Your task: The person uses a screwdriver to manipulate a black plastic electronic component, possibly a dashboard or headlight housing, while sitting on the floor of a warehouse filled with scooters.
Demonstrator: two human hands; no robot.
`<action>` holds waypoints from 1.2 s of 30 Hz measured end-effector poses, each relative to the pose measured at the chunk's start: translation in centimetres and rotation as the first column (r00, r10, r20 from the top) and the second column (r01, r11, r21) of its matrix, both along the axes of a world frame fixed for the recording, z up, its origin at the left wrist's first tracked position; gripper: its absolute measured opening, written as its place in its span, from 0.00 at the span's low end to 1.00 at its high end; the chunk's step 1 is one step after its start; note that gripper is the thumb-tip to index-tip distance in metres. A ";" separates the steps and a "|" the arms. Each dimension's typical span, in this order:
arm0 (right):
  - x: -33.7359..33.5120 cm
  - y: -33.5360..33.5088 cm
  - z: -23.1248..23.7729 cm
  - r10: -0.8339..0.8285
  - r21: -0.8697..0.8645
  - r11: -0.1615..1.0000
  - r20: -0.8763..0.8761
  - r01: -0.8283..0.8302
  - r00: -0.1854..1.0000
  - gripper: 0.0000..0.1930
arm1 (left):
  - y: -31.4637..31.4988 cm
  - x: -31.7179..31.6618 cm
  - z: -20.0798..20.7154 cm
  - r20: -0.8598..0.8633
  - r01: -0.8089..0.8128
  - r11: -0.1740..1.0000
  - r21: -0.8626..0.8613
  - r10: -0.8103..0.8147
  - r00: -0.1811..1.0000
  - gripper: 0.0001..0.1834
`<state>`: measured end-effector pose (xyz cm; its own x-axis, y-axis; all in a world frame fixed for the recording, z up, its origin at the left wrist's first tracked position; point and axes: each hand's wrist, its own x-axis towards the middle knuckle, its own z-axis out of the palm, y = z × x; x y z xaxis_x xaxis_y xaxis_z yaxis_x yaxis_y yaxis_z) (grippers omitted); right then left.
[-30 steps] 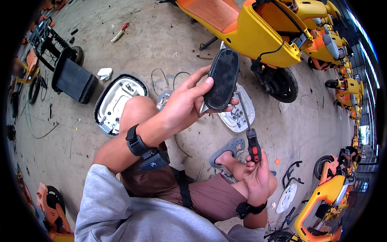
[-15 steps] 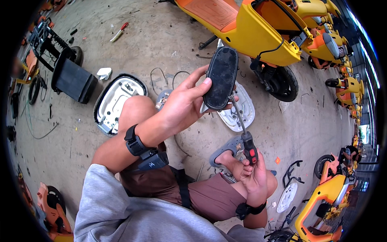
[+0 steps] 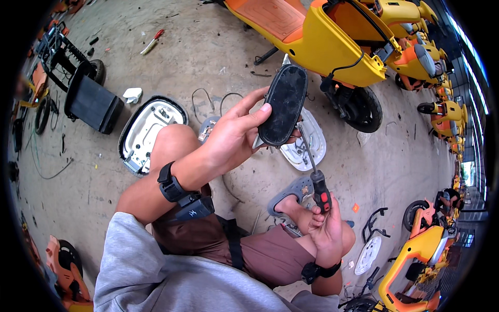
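Held up in front of me is a black oval panel [image 3: 285,106] with a dusty face and a raised rim. My left hand [image 3: 240,124] grips it by the left side, thumb on the face and fingers behind it. My right hand [image 3: 326,223] is closed around the end of a screwdriver [image 3: 320,191] with a black and red handle. The metal shaft slants up to the panel's lower right edge, where the tip meets or lies close to the rim. Exact contact at the tip is too small to make out.
On the floor ahead lie a white oval shell [image 3: 312,145] and a black-rimmed white tray-like cover [image 3: 150,132]. A black bin [image 3: 93,101] stands farther left. A yellow scooter [image 3: 332,47] is at the upper right, and red-handled pliers [image 3: 152,41] lie far off.
The panel has dropped slightly in view, held in the same grip. The screwdriver stays at its lower right edge, and the surroundings have shifted a little left.
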<state>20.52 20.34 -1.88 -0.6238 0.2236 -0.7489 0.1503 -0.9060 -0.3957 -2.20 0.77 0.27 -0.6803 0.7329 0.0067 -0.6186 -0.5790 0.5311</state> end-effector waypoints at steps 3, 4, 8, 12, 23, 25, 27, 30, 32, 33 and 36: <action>0.2 0.2 -0.4 0.009 -0.001 1.000 -0.013 -0.009 1.000 0.21 | 0.1 -0.1 -0.3 0.005 -0.015 1.000 0.003 0.015 1.000 0.26; 0.2 0.1 -0.4 0.012 0.001 1.000 -0.018 -0.012 1.000 0.21 | 0.1 0.0 -0.3 0.005 -0.009 1.000 0.003 0.009 1.000 0.27; -0.5 -0.4 0.5 -0.021 0.050 0.999 0.027 0.019 0.999 0.19 | 0.0 -0.2 -0.7 -0.017 -0.022 0.999 -0.030 0.021 1.000 0.27; -0.4 -0.5 0.7 -0.022 0.088 0.996 0.021 0.020 1.000 0.21 | 0.1 0.0 -0.3 -0.015 -0.018 0.999 -0.035 0.018 1.000 0.28; -0.3 -0.8 1.0 -0.063 0.128 0.990 0.029 0.059 0.998 0.22 | -0.1 0.1 -0.5 -0.104 -0.044 0.995 -0.087 0.035 0.994 0.27; -0.4 -0.8 0.9 -0.078 0.136 0.988 0.032 0.073 0.996 0.22 | 0.1 0.1 -0.6 -0.109 -0.069 0.993 -0.098 0.059 0.992 0.27; -0.3 -0.7 0.8 -0.070 0.138 0.988 0.020 0.067 0.997 0.22 | 0.2 0.2 -0.5 -0.097 -0.090 0.991 -0.100 0.080 0.992 0.28; -0.2 -0.8 0.6 -0.058 0.142 0.988 -0.005 0.058 0.998 0.23 | 0.0 0.3 0.2 -0.118 -0.066 0.983 -0.170 0.046 0.992 0.31; -0.1 -0.8 0.5 -0.052 0.150 0.987 -0.008 0.052 0.999 0.23 | 0.1 0.2 -0.1 -0.121 -0.052 0.986 -0.158 0.033 0.992 0.35; -0.2 -0.8 0.5 -0.050 0.158 0.986 -0.001 0.050 0.999 0.23 | 0.1 0.2 -0.3 -0.123 -0.044 0.987 -0.153 0.025 0.992 0.36; -0.1 -0.7 0.3 -0.047 0.164 0.985 -0.003 0.047 0.999 0.23 | 0.1 0.1 -0.3 -0.064 -0.009 0.988 -0.153 -0.001 0.998 0.39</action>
